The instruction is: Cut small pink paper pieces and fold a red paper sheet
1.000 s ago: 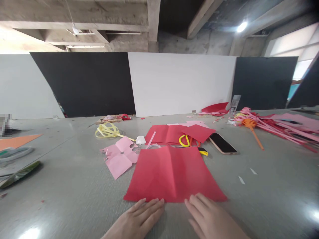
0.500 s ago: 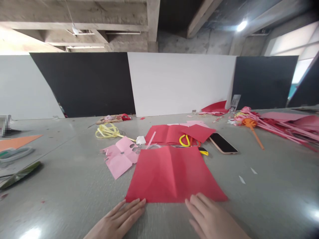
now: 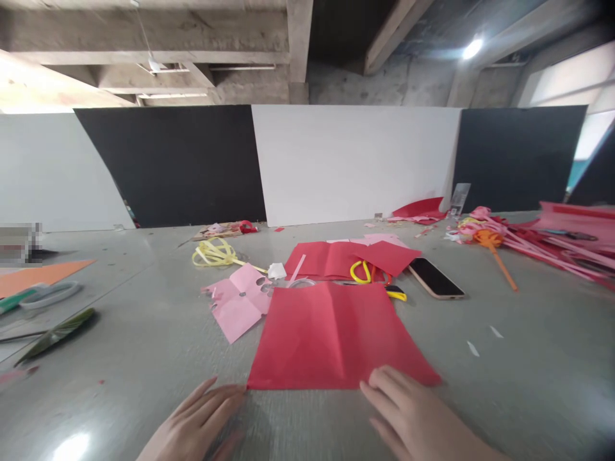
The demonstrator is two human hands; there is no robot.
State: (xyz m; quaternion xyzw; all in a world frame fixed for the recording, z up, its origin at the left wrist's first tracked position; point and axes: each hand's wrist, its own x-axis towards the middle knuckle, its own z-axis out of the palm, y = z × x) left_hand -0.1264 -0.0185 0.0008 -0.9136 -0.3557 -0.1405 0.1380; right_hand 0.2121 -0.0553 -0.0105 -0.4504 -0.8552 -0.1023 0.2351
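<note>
Left hand (image 3: 199,413) flat, fingers spread at corner of red sheet (image 3: 331,339), right hand (image 3: 406,406) loosely extended over near edge, pink paper (image 3: 239,312) beyond left hand, phone (image 3: 437,279) beyond right.

Left hand (image 3: 198,415) palm down and slanting inward, right hand (image 3: 408,404) palm down, slightly curled, the two well apart

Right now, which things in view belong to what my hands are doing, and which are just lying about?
In hand:
- front red sheet, creased down the middle
- your left hand, at its near left corner
- your right hand, at its near edge

Probably just lying about:
- phone
- pink cut paper
- yellow-handled scissors
- orange paper
</note>
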